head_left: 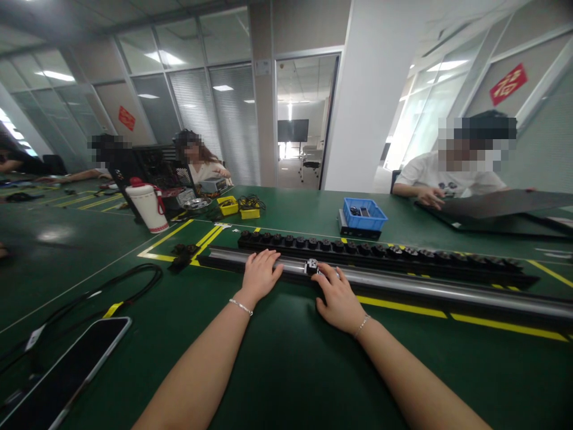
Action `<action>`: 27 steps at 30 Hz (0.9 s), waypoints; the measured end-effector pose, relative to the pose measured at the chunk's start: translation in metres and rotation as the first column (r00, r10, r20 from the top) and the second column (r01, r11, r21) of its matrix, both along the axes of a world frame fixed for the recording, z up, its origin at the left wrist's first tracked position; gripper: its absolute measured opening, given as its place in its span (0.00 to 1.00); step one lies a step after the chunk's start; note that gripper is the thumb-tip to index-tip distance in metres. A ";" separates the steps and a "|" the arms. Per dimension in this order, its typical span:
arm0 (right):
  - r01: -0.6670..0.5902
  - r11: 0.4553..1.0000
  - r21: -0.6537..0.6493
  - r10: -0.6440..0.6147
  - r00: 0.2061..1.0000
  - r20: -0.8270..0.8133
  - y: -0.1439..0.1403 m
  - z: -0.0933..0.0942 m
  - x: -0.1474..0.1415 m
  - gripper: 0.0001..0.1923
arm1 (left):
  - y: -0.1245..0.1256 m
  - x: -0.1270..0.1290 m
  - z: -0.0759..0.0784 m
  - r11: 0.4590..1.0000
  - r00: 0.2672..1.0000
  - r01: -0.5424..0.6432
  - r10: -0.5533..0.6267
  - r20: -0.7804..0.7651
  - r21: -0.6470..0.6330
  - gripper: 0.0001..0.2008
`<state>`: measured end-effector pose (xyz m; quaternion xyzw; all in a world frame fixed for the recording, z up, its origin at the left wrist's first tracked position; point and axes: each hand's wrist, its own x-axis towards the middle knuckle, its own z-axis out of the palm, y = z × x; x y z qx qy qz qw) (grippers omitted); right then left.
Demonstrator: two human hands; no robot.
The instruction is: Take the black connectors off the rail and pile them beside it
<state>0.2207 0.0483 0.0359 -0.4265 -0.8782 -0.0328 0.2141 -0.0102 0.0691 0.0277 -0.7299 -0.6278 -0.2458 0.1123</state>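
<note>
Lying under both hands [298,286]: rail [403,286].

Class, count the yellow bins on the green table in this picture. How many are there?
2. One yellow bin sits behind the white bottle; the second yellow bin is just right of it. Others may be hidden behind the equipment.

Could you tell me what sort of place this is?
Probably an assembly workroom inside an office: a long green bench taped with yellow lines, a metal rail under the left hand and right hand, and a blue parts bin.
</note>
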 end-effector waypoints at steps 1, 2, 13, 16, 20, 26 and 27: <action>-0.001 1.000 0.002 0.001 1.000 -0.010 0.001 0.000 0.001 0.22 | 0.000 0.001 0.001 1.000 1.000 0.000 0.000 0.014 0.009 0.19; -0.002 1.000 0.003 0.002 1.000 -0.016 0.001 0.000 0.001 0.22 | -0.001 0.002 0.002 1.000 1.000 0.010 -0.010 0.027 0.021 0.19; -0.038 0.999 0.010 0.037 0.994 0.101 0.003 -0.003 0.003 0.17 | -0.021 0.057 0.005 0.955 0.950 0.296 -0.296 -0.104 -0.013 0.22; -0.046 0.999 0.013 0.044 0.994 0.095 0.003 -0.003 0.003 0.15 | -0.020 0.059 0.000 0.969 0.961 0.243 -0.246 -0.127 -0.034 0.24; -0.048 0.999 0.008 0.047 0.996 0.078 0.004 -0.005 0.004 0.15 | -0.018 0.058 -0.002 0.972 0.959 0.227 -0.235 -0.158 -0.068 0.26; -0.005 1.000 0.029 0.006 1.000 -0.027 0.007 -0.008 0.004 0.13 | -0.020 0.058 0.000 0.972 0.956 0.219 -0.231 -0.181 -0.085 0.27; 0.038 0.999 0.038 -0.036 0.998 -0.051 0.007 -0.008 0.004 0.13 | -0.020 0.059 0.000 0.972 0.956 0.218 -0.231 -0.181 -0.088 0.27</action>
